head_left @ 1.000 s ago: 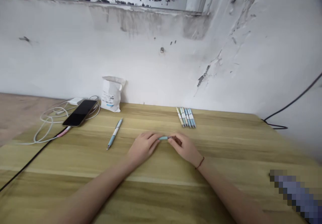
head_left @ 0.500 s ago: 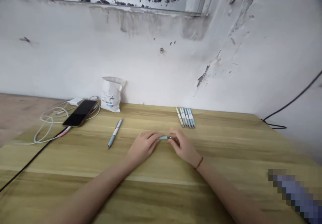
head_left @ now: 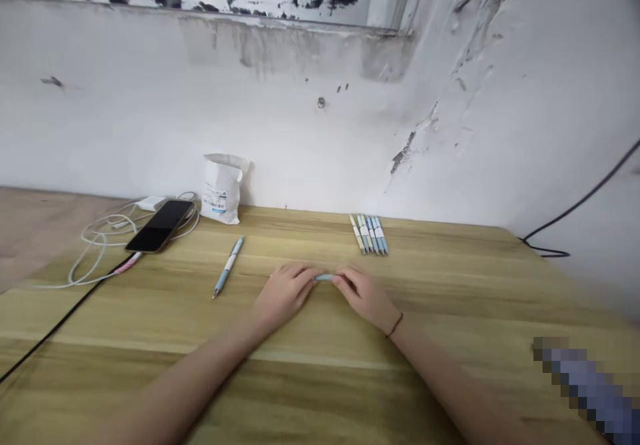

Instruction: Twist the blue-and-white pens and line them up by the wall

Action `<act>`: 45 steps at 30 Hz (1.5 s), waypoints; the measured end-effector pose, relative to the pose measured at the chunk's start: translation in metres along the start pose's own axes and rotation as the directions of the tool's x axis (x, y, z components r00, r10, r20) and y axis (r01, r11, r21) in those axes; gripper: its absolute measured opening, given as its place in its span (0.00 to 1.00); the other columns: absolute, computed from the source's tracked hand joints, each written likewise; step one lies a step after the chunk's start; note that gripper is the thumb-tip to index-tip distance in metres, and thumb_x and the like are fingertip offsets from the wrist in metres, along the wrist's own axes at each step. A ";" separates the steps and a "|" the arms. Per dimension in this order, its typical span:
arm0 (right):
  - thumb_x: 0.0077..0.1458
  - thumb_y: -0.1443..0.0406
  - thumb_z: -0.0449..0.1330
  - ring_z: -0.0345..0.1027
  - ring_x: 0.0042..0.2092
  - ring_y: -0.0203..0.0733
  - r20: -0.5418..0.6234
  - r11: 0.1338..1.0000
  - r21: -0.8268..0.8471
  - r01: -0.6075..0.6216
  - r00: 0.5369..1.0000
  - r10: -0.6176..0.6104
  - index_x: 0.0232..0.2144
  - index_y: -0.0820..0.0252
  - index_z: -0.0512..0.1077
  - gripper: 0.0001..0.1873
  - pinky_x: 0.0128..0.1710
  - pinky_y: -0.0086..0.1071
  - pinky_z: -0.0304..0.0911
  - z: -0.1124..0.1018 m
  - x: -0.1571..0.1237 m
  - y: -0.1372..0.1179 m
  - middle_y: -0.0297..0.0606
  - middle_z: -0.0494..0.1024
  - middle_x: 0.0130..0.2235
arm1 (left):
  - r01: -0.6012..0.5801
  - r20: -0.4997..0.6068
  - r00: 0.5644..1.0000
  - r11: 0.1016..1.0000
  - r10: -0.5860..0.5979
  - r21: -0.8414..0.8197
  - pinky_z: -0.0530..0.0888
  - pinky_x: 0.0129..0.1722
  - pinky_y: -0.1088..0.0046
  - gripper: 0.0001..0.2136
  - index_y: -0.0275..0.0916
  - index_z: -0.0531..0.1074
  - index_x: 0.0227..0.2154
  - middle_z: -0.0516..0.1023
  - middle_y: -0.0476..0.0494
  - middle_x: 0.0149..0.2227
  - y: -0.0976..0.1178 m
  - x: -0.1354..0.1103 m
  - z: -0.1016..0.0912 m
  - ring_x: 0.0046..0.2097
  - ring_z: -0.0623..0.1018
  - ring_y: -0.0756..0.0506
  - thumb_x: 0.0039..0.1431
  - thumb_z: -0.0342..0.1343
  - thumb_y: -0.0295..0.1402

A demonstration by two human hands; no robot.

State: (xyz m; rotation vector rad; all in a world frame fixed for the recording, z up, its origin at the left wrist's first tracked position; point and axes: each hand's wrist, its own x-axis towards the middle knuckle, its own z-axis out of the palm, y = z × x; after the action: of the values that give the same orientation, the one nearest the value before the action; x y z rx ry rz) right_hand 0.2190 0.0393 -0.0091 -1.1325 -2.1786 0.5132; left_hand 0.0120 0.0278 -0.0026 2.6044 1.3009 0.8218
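In the head view, the left hand (head_left: pixel 285 295) and right hand (head_left: pixel 367 296) met over the middle of the table (head_left: pixel 320 378). The fingertips of each were pinched on one end of a small blue pen (head_left: pixel 325 277). Whether it touched the wood could not be told. It looked light, stiff and smooth, so apt to slip or roll. A hold at both ends of the barrel seemed best, as thin plastic would bear little bending. A loose pen (head_left: pixel 227 266) lay left, a row of pens (head_left: pixel 369 233) beyond, and a phone (head_left: pixel 159 225) and bag (head_left: pixel 221 188) far left.
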 end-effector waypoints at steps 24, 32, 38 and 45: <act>0.62 0.61 0.44 0.65 0.34 0.43 -0.260 0.999 -0.037 -0.011 0.965 0.002 0.35 0.57 0.66 0.12 0.34 0.34 0.60 -0.007 0.000 0.019 0.39 0.71 0.32 | 0.211 -0.074 0.973 0.974 -0.217 -0.081 0.68 0.44 0.68 0.10 0.42 0.69 0.42 0.74 0.45 0.43 -0.015 0.001 0.003 0.45 0.73 0.46 0.63 0.44 0.33; 0.61 0.60 0.44 0.62 0.29 0.41 -0.162 0.999 0.009 -0.041 0.986 0.042 0.27 0.58 0.65 0.15 0.29 0.32 0.57 -0.011 0.003 0.013 0.36 0.69 0.26 | 0.209 -0.196 0.960 0.978 -0.201 0.025 0.65 0.44 0.65 0.09 0.45 0.71 0.41 0.76 0.47 0.42 -0.014 0.000 0.000 0.45 0.72 0.45 0.61 0.48 0.31; 0.60 0.56 0.46 0.61 0.27 0.39 -0.355 0.990 0.024 -0.140 0.924 0.139 0.34 0.59 0.69 0.16 0.26 0.30 0.56 -0.039 0.005 0.032 0.36 0.71 0.28 | 0.238 -0.204 0.950 0.971 -0.236 -0.012 0.61 0.54 0.61 0.21 0.45 0.55 0.58 0.63 0.42 0.57 -0.012 0.001 0.003 0.57 0.63 0.44 0.62 0.46 0.38; 0.57 0.56 0.46 0.59 0.26 0.40 -0.743 0.756 0.045 -0.653 0.485 0.462 0.27 0.63 0.70 0.20 0.25 0.30 0.49 -0.078 -0.007 0.100 0.40 0.70 0.24 | 0.099 0.030 0.994 0.987 -0.103 0.123 0.61 0.55 0.56 0.21 0.50 0.55 0.58 0.59 0.43 0.59 -0.004 0.016 0.016 0.58 0.61 0.41 0.62 0.43 0.41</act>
State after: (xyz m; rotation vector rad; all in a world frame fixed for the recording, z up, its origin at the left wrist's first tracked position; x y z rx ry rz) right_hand 0.3340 0.0932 -0.0135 -1.8362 -1.1435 -0.0007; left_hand 0.0256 0.0450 -0.0111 2.6043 1.5038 0.6965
